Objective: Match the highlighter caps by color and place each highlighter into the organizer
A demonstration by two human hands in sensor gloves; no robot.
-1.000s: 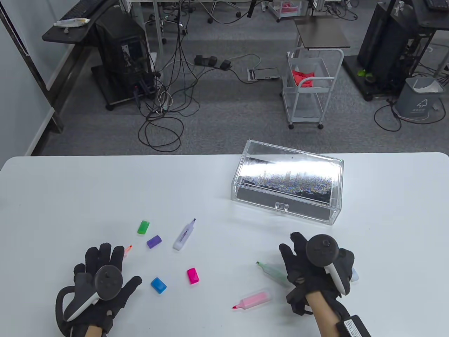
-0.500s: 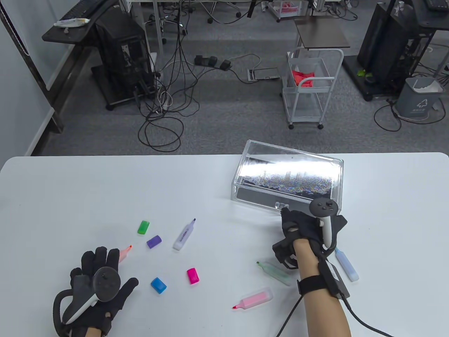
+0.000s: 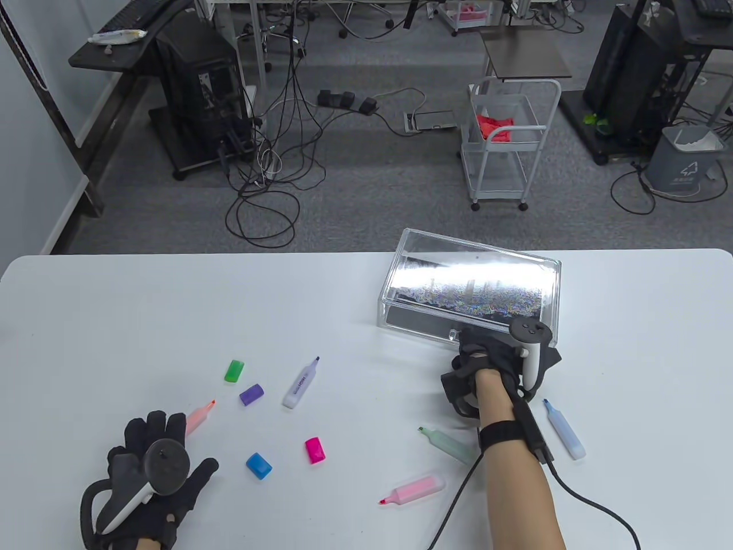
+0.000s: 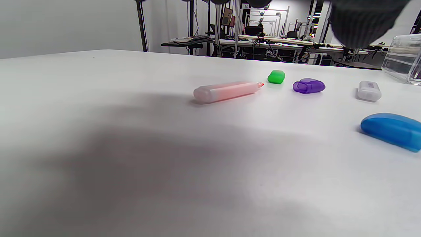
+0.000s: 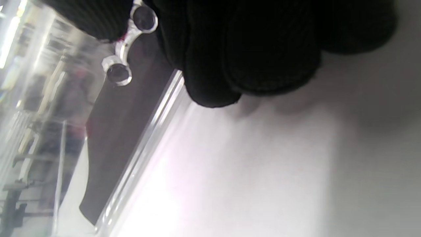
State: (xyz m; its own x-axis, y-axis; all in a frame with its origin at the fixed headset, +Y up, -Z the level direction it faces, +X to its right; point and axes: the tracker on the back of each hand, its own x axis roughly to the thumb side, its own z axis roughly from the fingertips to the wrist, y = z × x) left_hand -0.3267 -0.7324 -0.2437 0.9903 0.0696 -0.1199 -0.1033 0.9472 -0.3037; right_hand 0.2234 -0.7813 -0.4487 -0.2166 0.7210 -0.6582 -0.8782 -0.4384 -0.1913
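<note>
On the white table (image 3: 172, 309), a gloved right hand (image 3: 492, 361) is curling its fingers at the clear acrylic organizer's (image 3: 469, 286) drawer handle (image 5: 126, 57), left hand (image 3: 154, 470) resting open; no lettering is legible.

We see our right hand (image 3: 493, 358) at the organizer (image 3: 469, 292) front handle, left hand (image 3: 157, 458) flat well left of it, uncapped highlighters and loose caps between.

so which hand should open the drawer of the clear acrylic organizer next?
Right. The right hand is already at the clear acrylic organizer, its fingers at the drawer's clear handle. The left hand rests far off, beside the uncapped orange highlighter.
</note>
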